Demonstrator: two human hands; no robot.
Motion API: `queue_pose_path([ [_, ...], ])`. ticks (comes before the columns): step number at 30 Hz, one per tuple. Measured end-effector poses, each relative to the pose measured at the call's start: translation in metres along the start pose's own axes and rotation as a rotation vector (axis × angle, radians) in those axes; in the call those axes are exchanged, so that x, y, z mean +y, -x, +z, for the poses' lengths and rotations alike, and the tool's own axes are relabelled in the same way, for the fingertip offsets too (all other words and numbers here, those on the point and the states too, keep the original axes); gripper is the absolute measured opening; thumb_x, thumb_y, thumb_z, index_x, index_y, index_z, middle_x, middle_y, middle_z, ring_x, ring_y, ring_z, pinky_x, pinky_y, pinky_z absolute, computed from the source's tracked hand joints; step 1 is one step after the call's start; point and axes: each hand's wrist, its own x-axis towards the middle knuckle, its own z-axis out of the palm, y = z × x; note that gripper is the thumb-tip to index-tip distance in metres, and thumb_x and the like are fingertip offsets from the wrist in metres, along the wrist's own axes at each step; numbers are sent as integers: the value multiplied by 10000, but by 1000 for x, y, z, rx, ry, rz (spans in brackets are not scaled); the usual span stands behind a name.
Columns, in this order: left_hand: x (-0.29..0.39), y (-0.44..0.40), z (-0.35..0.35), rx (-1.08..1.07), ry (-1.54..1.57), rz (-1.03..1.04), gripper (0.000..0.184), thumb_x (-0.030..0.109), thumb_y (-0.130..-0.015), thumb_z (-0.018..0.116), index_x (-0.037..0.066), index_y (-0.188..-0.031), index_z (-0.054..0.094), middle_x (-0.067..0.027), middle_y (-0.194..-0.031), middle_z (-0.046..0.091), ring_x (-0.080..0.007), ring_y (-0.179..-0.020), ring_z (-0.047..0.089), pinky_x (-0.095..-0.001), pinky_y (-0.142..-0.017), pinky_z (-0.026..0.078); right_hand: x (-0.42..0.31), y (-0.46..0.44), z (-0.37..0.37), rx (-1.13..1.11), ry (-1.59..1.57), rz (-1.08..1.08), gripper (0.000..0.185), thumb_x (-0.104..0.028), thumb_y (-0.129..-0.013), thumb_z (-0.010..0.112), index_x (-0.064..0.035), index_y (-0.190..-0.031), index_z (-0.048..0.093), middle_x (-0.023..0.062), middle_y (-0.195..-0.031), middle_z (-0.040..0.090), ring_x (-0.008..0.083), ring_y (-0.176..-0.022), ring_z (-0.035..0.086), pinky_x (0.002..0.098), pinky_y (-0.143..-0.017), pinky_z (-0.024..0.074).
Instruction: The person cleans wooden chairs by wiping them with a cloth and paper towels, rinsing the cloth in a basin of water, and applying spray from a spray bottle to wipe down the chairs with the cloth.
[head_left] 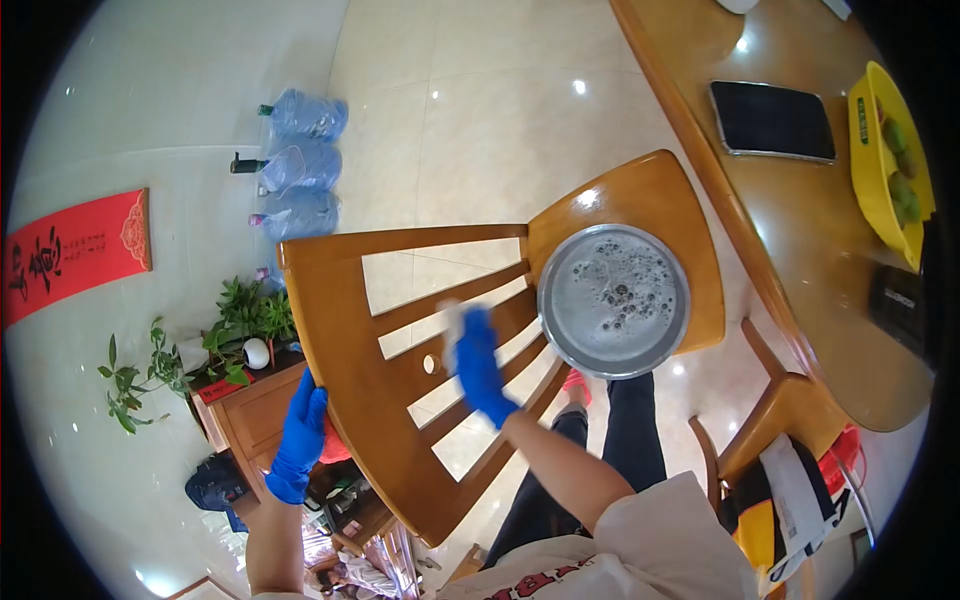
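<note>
A wooden chair [340, 330] with a slatted back stands in front of me. My left hand [297, 440], in a blue rubber glove, grips the outer edge of its top rail; part of the grip is hidden behind the wood. Over the slats, my right hand [482, 368], also blue-gloved, is closed on a whitish cloth or sponge [454, 325], smeared by motion. On the chair seat [692, 210] rests a round metal basin [683, 318] holding water with foam and bubbles, just beyond my right hand.
To the right, a wooden table [745, 195] bears a phone [772, 121] and a yellow basket [862, 170] of green fruit. Another chair [800, 410] stands beside it. Several water jugs [305, 165] line the wall. Potted plants [245, 315] top a cabinet [250, 405].
</note>
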Motion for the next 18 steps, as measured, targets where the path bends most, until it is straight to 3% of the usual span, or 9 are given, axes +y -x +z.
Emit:
queue_pose_path([
  [1,-2,1,2,28,-15,-5,454,117,-959,422,-37,-1369,302,-111,-1356,410,-170,-1241,365,-281,-1036,274,5,-17,-17,288,147,-253,181,-246,-951,375,-86,-946,459,32,-840,420,96,-617,448,238,-492,407],
  [5,10,5,9,32,-92,-13,454,129,-962,422,-26,-1372,303,-114,-1354,418,-167,-1237,374,-284,-1031,282,59,-86,-91,298,146,-159,279,-215,-946,359,-61,-1157,459,64,-939,487,137,-746,525,264,-562,450],
  [6,16,3,9,36,-118,3,454,133,-963,423,-22,-1373,304,-115,-1353,420,-166,-1235,376,-285,-1030,285,64,-95,-93,328,413,-172,338,-205,-945,364,-60,-1247,408,76,-1073,490,166,-864,538,316,-628,470],
  [7,20,1,9,44,-144,22,454,137,-964,423,-18,-1374,304,-117,-1352,423,-165,-1234,379,-286,-1028,287,70,-108,-88,333,-370,-23,414,-233,-950,373,-77,-1333,358,78,-1294,425,174,-968,515,346,-783,472],
  [9,14,3,8,72,-123,40,454,143,-965,423,-16,-1374,305,-114,-1350,427,-161,-1232,378,-284,-1024,291,0,-73,-27,63,-294,-407,514,-266,-957,375,-97,-1422,234,58,-1450,272,171,-1168,432,347,-935,417],
  [10,10,0,8,57,-98,60,454,144,-965,423,-20,-1372,305,-116,-1349,427,-161,-1231,379,-283,-1021,292,-44,-55,9,-27,-287,-250,559,-269,-967,361,-112,-1449,125,51,-1500,154,175,-1324,273,334,-1031,328],
  [12,6,0,6,40,-73,88,454,145,-965,424,-24,-1370,305,-119,-1349,426,-162,-1229,379,-281,-1019,293,-104,-38,90,-170,-342,-456,535,-230,-973,340,-83,-1444,134,60,-1498,156,182,-1370,168,338,-1059,280],
  [15,5,-5,6,16,-9,54,462,152,-965,430,-24,-1372,303,-122,-1349,423,-162,-1231,375,-276,-1020,288,-128,-54,154,-206,477,-1027,532,-142,-920,402,0,-1402,226,200,-1463,208,319,-1355,215,386,-1100,172],
  [18,14,0,3,-18,-32,2,464,140,-967,424,-28,-1378,290,-92,-1360,400,-147,-1234,354,-273,-1042,256,-125,-63,141,-98,728,-1179,516,-142,-916,392,6,-1391,255,180,-1431,289,334,-1332,255,354,-1083,197],
])
